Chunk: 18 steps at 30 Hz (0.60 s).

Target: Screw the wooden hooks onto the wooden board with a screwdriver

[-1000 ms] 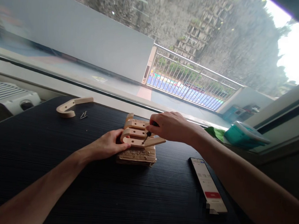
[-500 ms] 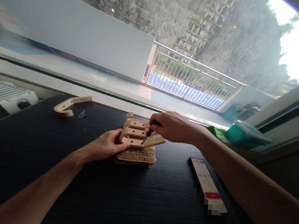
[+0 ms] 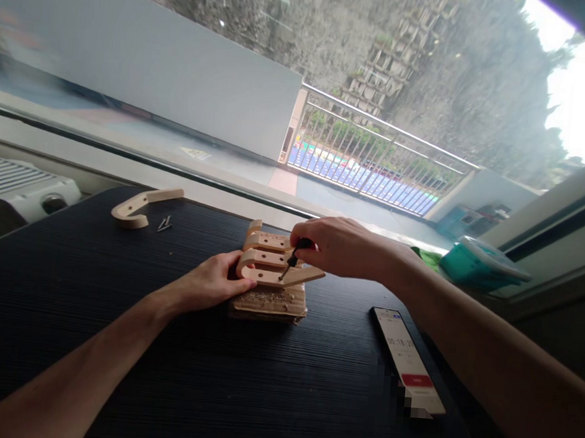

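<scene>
Wooden hook (image 3: 273,276) lay across the wooden board (image 3: 269,303), mid-table (image 3: 114,340), with more hooks behind it. My right hand (image 3: 340,248) was closed round a small screwdriver (image 3: 292,258), tip down on the hook; my left hand (image 3: 212,281) gripped its curved end. Phone (image 3: 409,362) lay right; spare hook (image 3: 140,207) and screws (image 3: 164,223) far left.

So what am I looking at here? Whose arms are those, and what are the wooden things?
The camera sits on a person's head, looking down, so the two arms are that person's own. The left hand steadies a wooden hook lying on a wooden board. The right hand holds a small screwdriver, tip down on that hook. More hooks lie just behind it. On the black table there is also a loose hook, a few screws beside it, and a phone. Beyond is a window.
</scene>
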Available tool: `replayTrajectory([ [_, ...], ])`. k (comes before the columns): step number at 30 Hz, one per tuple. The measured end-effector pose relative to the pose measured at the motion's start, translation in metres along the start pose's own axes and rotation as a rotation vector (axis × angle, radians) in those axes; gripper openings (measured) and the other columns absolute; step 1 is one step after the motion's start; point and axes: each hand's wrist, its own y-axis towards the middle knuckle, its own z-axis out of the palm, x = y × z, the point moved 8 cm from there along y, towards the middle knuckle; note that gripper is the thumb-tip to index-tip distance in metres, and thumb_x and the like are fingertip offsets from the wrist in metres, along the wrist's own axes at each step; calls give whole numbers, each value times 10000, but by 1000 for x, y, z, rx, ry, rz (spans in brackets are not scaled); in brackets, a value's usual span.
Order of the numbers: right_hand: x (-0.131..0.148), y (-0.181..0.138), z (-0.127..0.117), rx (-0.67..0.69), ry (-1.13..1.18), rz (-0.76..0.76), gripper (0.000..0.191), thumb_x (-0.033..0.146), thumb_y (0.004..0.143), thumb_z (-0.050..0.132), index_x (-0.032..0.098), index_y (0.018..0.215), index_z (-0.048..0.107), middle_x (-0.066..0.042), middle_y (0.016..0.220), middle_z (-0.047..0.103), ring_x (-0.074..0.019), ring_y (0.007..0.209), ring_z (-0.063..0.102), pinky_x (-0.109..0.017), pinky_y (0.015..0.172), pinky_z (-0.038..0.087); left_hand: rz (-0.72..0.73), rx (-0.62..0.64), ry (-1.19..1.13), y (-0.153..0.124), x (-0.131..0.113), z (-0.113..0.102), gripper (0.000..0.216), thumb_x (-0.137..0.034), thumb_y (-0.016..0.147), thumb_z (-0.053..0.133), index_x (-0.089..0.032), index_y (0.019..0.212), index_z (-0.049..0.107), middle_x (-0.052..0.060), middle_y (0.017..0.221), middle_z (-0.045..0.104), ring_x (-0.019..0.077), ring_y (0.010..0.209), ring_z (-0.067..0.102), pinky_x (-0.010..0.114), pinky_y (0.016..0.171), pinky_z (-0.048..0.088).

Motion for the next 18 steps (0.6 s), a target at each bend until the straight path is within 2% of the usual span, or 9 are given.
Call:
replayTrajectory([
  [4, 7, 1, 3, 17, 25, -94, 219, 234, 864, 464, 197, 935, 668, -38, 876, 677, -130, 746, 553, -242, 630, 318, 1, 7, -4, 1, 0, 1, 367, -415, 738, 603, -188, 1026, 594, 6, 913, 683, 188, 837, 643, 230, 689, 497],
  [18, 5, 7, 8, 3, -62, 57, 319, 345, 924, 369, 150, 867, 614, -73, 773, 665, -142, 659, 554, -264, 555, 288, -16, 9, 5, -1, -3, 0, 370, -418, 736, 591, -185, 1023, 589, 6, 897, 679, 194, 839, 642, 243, 701, 502],
])
